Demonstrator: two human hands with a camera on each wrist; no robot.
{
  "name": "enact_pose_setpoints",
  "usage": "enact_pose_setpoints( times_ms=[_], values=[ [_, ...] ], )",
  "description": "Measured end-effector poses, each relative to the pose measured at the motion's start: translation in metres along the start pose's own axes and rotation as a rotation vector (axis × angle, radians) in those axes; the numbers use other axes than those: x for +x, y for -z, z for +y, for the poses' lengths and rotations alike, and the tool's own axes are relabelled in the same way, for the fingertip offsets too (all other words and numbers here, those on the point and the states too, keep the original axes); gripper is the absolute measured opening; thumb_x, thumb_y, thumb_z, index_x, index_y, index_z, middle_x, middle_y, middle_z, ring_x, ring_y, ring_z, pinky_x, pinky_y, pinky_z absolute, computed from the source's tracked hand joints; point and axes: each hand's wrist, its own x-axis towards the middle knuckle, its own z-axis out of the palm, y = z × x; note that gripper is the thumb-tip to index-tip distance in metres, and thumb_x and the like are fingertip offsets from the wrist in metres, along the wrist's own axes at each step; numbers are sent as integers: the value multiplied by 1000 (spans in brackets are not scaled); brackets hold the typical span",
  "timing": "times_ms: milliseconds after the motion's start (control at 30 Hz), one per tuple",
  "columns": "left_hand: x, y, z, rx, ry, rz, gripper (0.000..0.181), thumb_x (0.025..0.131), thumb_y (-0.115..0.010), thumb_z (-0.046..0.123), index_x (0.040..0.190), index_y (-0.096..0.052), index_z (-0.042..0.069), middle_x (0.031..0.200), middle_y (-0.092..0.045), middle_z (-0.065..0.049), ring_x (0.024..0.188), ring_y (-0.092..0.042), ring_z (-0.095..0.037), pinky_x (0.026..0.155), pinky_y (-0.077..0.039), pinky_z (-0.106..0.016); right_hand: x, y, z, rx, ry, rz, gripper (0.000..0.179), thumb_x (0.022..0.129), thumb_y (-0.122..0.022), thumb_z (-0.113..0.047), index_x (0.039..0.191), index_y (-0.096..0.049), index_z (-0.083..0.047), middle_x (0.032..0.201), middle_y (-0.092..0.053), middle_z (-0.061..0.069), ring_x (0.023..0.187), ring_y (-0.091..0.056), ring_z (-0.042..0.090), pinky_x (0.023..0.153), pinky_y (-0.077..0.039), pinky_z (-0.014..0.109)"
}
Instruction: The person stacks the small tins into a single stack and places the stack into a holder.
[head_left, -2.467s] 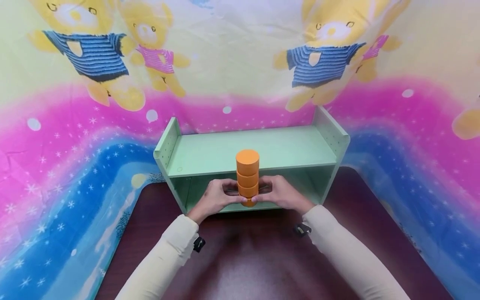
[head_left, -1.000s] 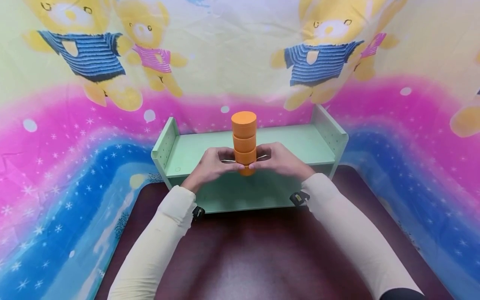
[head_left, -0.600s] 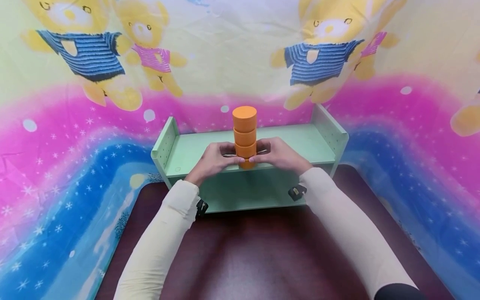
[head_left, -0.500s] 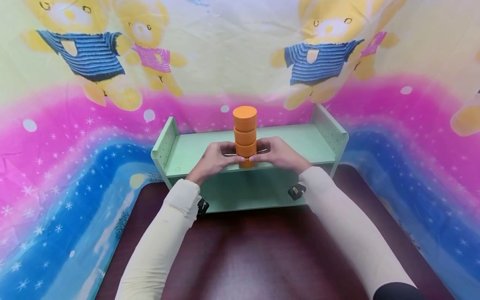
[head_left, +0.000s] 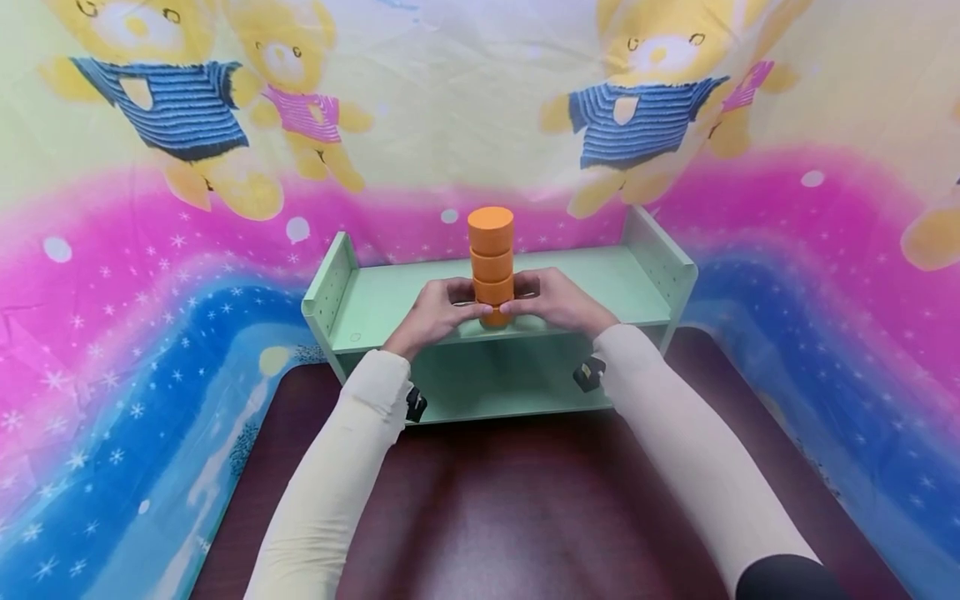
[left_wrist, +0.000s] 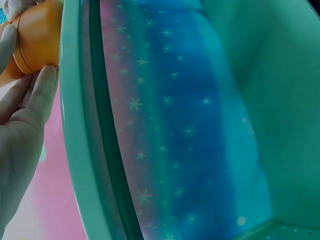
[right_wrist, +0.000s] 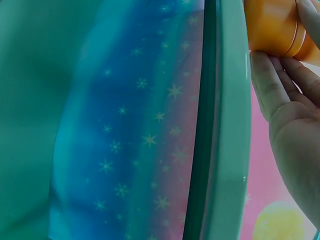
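Note:
Both hands hold a stack of several orange round containers point(head_left: 492, 265), upright in the middle of the head view. From the left, the left hand point(head_left: 438, 312) pinches its lower part between thumb and fingers. Mirroring it, the right hand point(head_left: 551, 296) pinches the same part from the right. The stack's base is at the front edge of the green shelf unit's upper board point(head_left: 405, 296); I cannot tell whether it rests there. Both wrist views show the orange side point(left_wrist: 40, 37) close against the board, with fingertips point(right_wrist: 262, 62) under or beside it.
Green side panels point(head_left: 330, 279) rise at both ends of the shelf unit, and an open lower compartment point(head_left: 502, 375) lies under the board. A dark red table point(head_left: 480, 500) carries the unit. Behind hangs a bear-printed cloth point(head_left: 450, 108).
Both hands have raised the stack from in front of the lower compartment to the upper board's height. In the last half second it has shifted slightly farther up and forward.

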Motion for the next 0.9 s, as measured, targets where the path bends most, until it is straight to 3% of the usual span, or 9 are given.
enact_pose_setpoints(
  times_ms=[333, 900],
  values=[
    [7, -2, -1, 12, 57, -4, 56, 78, -74, 35, 127, -57, 12, 120, -61, 0, 109, -57, -13, 94, -49, -32, 6, 1, 3, 9, -42, -3, 52, 79, -75, -32, 123, -60, -8, 114, -64, 5, 105, -58, 17, 99, -44, 38],
    [13, -5, -2, 3, 70, 14, 56, 80, -73, 31, 129, -55, 10, 123, -59, -3, 111, -56, -17, 93, -50, -33, 11, 1, 5, -2, -47, 10, 53, 80, -76, -30, 124, -59, -8, 116, -63, 5, 107, -58, 18, 102, -42, 37]
  ],
)
